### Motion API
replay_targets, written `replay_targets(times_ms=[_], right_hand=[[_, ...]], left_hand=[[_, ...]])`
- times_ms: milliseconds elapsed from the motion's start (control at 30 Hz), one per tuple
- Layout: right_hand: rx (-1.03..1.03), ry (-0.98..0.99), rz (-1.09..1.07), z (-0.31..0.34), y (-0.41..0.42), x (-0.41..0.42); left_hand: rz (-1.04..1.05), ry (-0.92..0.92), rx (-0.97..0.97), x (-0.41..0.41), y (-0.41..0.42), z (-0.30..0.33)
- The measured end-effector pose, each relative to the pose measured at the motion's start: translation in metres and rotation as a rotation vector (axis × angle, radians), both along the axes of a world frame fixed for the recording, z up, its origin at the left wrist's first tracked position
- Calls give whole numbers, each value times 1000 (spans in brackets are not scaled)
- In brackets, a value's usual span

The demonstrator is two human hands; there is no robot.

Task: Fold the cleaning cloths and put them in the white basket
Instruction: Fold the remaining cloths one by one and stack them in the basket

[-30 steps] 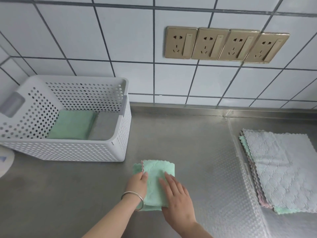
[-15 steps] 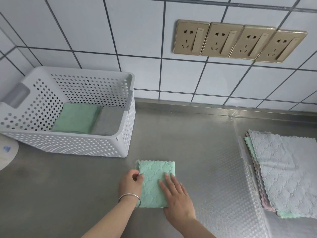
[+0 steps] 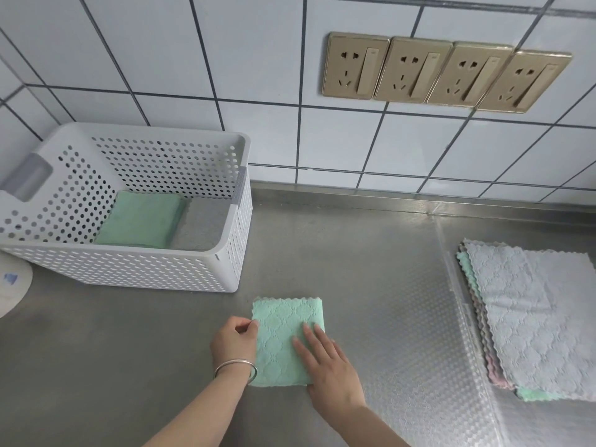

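Observation:
A folded green cloth (image 3: pixel 283 330) lies flat on the steel counter near the front. My left hand (image 3: pixel 233 345) pinches its left edge with curled fingers. With straight fingers, my right hand (image 3: pixel 325 366) presses on the cloth's right half. The white perforated basket (image 3: pixel 154 272) stands at the left and holds a folded green cloth (image 3: pixel 142 219) beside a folded grey cloth (image 3: pixel 201 224). A stack of unfolded cloths (image 3: pixel 541 314), grey one on top, lies at the right.
The tiled wall with four gold sockets (image 3: pixel 445 75) rises behind the counter. A white round object (image 3: pixel 11 288) sits at the far left edge. A raised steel lip (image 3: pixel 419 204) runs along the back of the counter.
The green cloth's loose left flap has been squared into a neat rectangle. My left hand slid from on top of the cloth to its left edge. The view tilted slightly.

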State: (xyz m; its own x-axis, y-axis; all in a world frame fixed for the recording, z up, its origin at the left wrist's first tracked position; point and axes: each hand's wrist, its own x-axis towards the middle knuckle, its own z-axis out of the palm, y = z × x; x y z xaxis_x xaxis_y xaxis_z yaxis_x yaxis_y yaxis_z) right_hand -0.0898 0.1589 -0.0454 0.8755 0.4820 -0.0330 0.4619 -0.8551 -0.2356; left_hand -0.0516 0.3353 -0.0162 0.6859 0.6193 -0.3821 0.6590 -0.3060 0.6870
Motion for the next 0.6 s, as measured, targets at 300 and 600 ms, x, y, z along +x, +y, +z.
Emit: replay_targets(times_ms=[300,600], right_hand=[[-20,-8,-36,1,8,-3],[-62,90,-26,1,4,-6]], left_hand=[[-129,-50,125,1,5,-3],[-161,-33,141,5,15,-13]])
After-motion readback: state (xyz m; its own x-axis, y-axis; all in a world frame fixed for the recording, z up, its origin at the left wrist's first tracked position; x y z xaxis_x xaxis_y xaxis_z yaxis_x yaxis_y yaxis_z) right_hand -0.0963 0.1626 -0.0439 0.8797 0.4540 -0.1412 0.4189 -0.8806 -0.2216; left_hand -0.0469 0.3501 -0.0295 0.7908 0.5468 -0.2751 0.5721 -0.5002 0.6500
